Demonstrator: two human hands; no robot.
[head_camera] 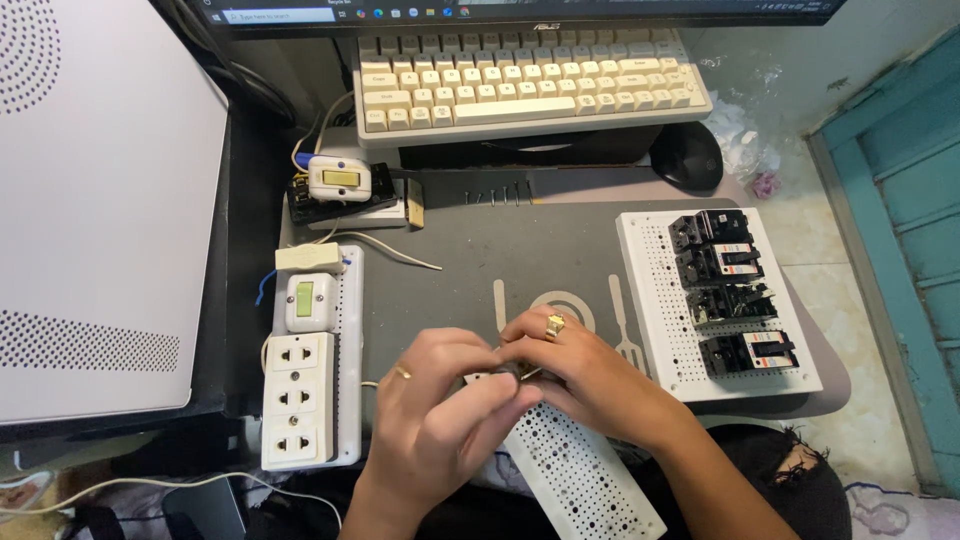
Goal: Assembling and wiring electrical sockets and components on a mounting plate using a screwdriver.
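Note:
Both hands meet over the near edge of a grey mat [480, 250]. My left hand [435, 410] and my right hand [580, 370] close together around a small dark part at the top end of a white perforated board [580, 475]. The board slants down toward the lower right, partly on my lap. Fingers hide the small part, so I cannot tell its kind. Each hand wears a ring.
A white perforated panel [655, 310] on the right carries several black circuit breakers [725, 290]. On the left stands a white panel with a switch [310, 300] and sockets [297, 400]. Another switch [340, 180], a row of screws [497, 198], a keyboard [530, 80] and a mouse [690, 155] lie farther back.

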